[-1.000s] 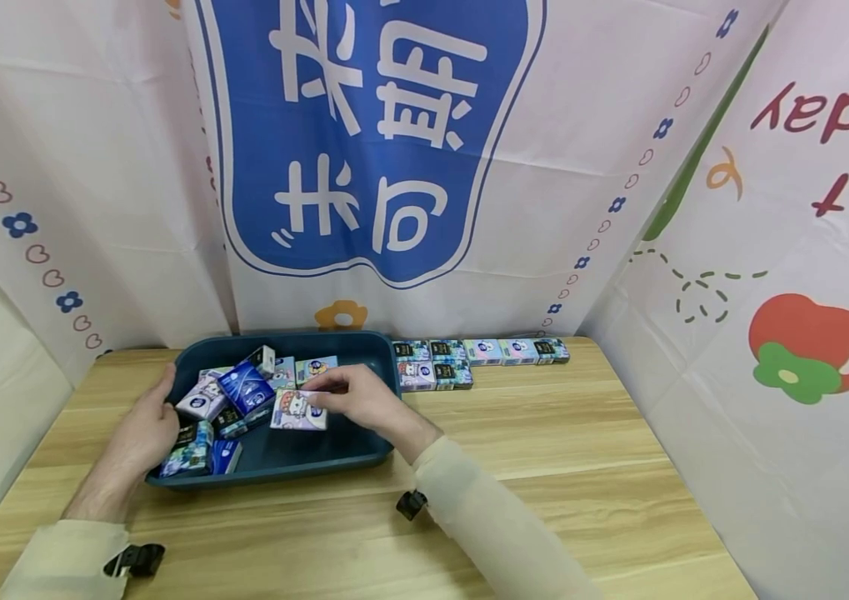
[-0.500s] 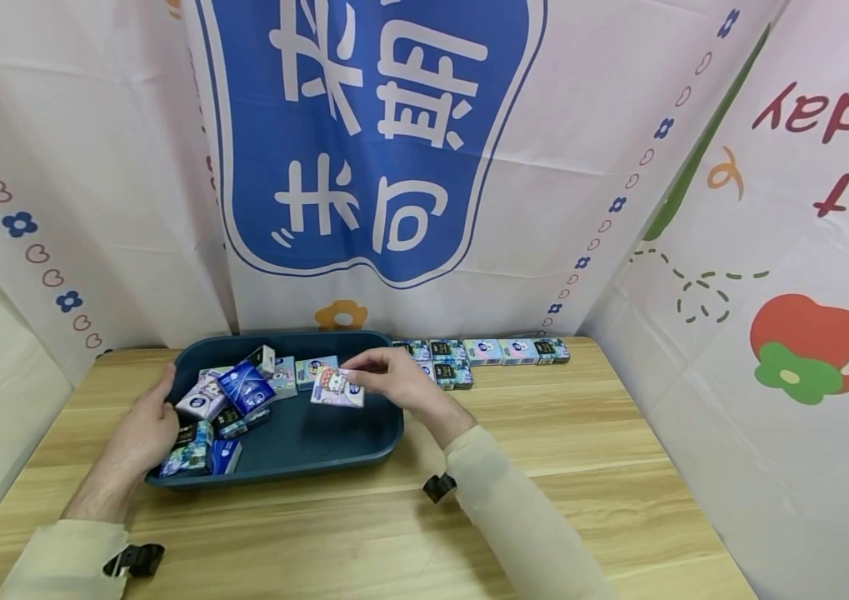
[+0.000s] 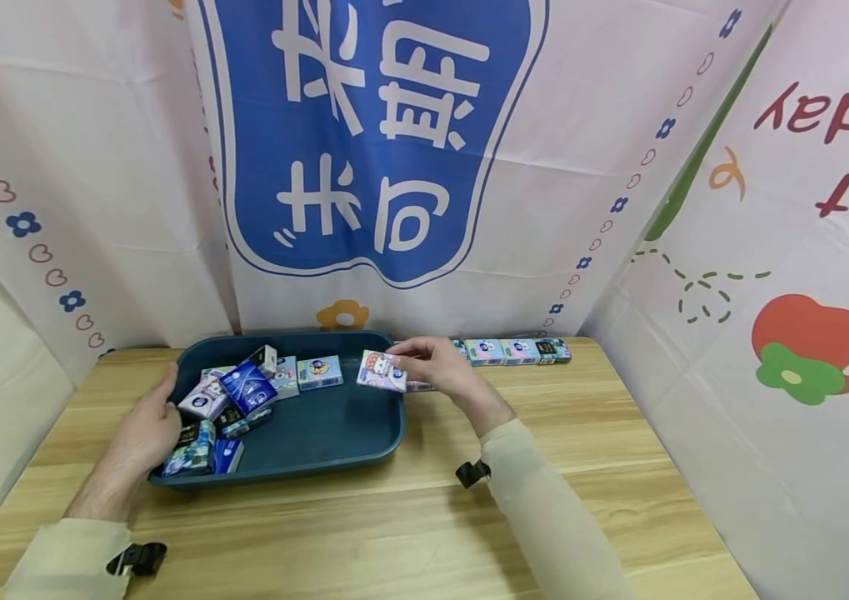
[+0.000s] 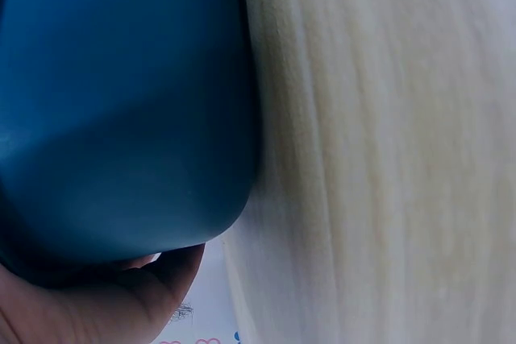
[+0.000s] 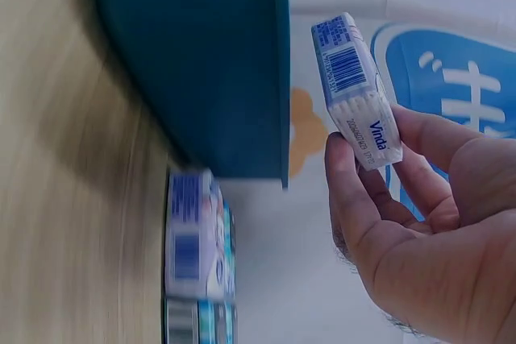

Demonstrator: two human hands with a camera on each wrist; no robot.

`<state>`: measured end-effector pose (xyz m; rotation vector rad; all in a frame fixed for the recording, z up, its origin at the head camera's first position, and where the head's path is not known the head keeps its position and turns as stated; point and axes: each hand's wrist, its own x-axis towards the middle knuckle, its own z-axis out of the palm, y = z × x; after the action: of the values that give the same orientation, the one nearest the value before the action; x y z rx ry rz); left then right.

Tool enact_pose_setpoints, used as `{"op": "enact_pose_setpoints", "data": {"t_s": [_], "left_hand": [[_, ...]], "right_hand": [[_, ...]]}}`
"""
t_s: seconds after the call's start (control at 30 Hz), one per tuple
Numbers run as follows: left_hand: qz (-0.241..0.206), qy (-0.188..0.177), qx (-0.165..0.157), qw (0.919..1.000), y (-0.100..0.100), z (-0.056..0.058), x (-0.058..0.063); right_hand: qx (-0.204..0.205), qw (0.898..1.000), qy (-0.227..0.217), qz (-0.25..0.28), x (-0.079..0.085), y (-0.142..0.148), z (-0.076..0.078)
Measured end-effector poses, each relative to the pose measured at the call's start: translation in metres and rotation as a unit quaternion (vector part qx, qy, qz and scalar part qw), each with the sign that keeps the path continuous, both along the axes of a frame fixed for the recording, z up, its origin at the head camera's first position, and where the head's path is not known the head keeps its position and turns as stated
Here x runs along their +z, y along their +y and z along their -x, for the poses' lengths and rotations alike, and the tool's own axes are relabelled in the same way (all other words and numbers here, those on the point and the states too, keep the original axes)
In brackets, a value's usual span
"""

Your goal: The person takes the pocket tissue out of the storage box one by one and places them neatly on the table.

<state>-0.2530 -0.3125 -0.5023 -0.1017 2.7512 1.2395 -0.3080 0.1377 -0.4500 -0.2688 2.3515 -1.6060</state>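
My right hand (image 3: 435, 367) pinches a small white and lilac tissue pack (image 3: 382, 372) by its edge, above the right rim of a dark teal bin (image 3: 319, 454). In the right wrist view, thumb and fingertips hold that tissue pack (image 5: 355, 90), its barcode side and "Vinda" end showing, clear of the bin's wall (image 5: 210, 62). My left hand (image 3: 141, 429) grips the bin's left end; in the left wrist view its curled fingers press under the rim. Several packs lie heaped in the bin's left half, among them a blue pack (image 3: 247, 387) and a yellow-blue pack (image 3: 320, 372).
Right of the bin, packs stand in rows along the table's back edge, such as a light blue pack (image 3: 484, 352) and a dark pack (image 3: 551, 351); my right hand hides some. The wooden table (image 3: 574, 450) meets a printed cloth (image 3: 544, 208) behind.
My right hand has carried the tissue pack rightward and slightly back, from the bin's middle to above its right rim. My left hand stays at the bin's left end.
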Motion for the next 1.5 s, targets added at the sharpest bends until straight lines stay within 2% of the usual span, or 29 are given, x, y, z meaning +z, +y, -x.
{"op": "enact_pose_setpoints", "data": {"t_s": [0.17, 0.87, 1.37, 1.5], "left_hand": [[0.001, 0.002, -0.001, 1.0000, 0.001, 0.000, 0.001], [0.003, -0.003, 0.002, 1.0000, 0.002, -0.001, 0.001], [0.000, -0.008, 0.000, 1.0000, 0.002, -0.002, 0.003], [0.001, -0.005, 0.001, 1.0000, 0.001, -0.001, 0.001]], "right_hand": [[-0.022, 1.000, 0.007, 0.012, -0.002, 0.022, 0.005], [-0.107, 0.994, -0.030, 0.012, -0.008, 0.110, 0.021], [-0.139, 0.989, -0.040, -0.038, -0.010, 0.155, 0.027], [-0.143, 0.986, -0.038, -0.070, -0.011, 0.163, 0.029]]}}
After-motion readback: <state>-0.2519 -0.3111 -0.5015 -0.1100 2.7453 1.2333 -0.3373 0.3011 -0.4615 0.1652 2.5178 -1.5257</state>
